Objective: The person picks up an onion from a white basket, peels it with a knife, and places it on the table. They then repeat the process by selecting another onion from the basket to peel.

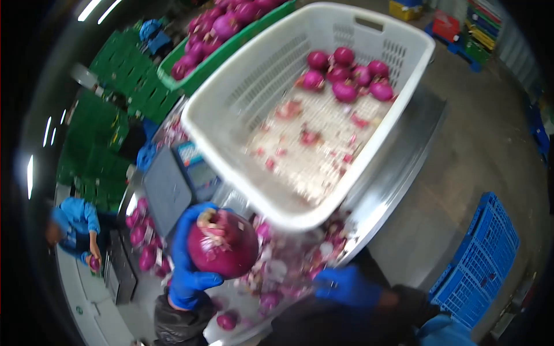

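Observation:
A large red onion [224, 243] with a dry, papery top rests in my left hand [187, 268], whose blue-gloved fingers wrap around its left side and underside. My right hand [349, 285], also in a blue glove, is low at the centre right, blurred; its fingers look bent around something too blurred to make out. Between and beyond the hands, onion skins [277, 268] litter the metal table. Above them stands a white basket [202, 115], tilted in view, with several red onions [344, 90] at its far end and loose skin scraps on its bottom.
A grey scale [167, 187] stands left of the basket. Green crates [173, 81] with onions are behind. Several onions [147, 258] lie at the table's left. Another person [78, 222] holds an onion at far left. A blue pallet [479, 262] is on the floor at right.

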The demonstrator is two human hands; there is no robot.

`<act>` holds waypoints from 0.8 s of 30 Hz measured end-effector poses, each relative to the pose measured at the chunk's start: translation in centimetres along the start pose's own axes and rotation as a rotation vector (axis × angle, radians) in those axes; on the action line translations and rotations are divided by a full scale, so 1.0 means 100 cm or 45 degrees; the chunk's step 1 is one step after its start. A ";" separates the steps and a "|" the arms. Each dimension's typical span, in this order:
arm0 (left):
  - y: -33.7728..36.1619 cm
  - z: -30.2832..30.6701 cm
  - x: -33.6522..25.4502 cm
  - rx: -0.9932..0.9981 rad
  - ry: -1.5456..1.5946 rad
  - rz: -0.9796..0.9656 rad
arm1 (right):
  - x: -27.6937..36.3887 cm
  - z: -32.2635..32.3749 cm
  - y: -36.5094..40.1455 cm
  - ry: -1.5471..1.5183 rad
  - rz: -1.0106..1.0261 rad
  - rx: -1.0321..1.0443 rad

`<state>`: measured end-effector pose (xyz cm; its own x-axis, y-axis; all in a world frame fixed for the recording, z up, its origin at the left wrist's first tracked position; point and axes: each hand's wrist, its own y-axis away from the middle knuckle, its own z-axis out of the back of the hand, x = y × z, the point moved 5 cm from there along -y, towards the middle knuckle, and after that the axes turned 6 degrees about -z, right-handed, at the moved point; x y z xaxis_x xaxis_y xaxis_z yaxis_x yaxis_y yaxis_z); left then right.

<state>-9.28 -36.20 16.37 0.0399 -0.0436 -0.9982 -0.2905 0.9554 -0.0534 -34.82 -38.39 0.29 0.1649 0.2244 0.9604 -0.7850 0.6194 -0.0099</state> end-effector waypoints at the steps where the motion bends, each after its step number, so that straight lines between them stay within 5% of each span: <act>1: 0.033 0.006 0.016 -0.058 0.150 0.179 | 0.007 -0.002 -0.004 -0.008 -0.012 0.046; 4: 0.114 0.011 0.070 -0.183 0.600 0.566 | 0.035 -0.014 -0.012 -0.005 0.122 0.079; 10: 0.196 0.014 0.112 -0.355 1.226 0.905 | 0.068 -0.055 -0.011 0.211 0.294 0.238; 12: 0.203 0.015 0.120 -0.353 1.249 0.937 | 0.071 -0.060 -0.012 0.233 0.322 0.213; 14: 0.208 0.014 0.130 0.042 1.099 0.882 | 0.076 -0.063 -0.011 0.272 0.333 0.210; 18: 0.224 0.006 0.130 -0.150 1.104 1.099 | 0.089 -0.066 -0.006 0.244 0.370 0.214; 22: 0.213 -0.001 0.124 0.159 0.788 0.937 | 0.072 -0.061 0.001 0.335 0.321 0.145; 24: 0.207 -0.008 0.108 0.077 0.923 0.896 | 0.068 -0.060 0.005 0.319 0.317 0.148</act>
<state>-15.63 -17.15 4.50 -0.7180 0.3877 -0.5781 0.0257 0.8447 0.5346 -30.48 -32.07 5.10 0.0899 0.5438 0.8344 -0.8796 0.4363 -0.1896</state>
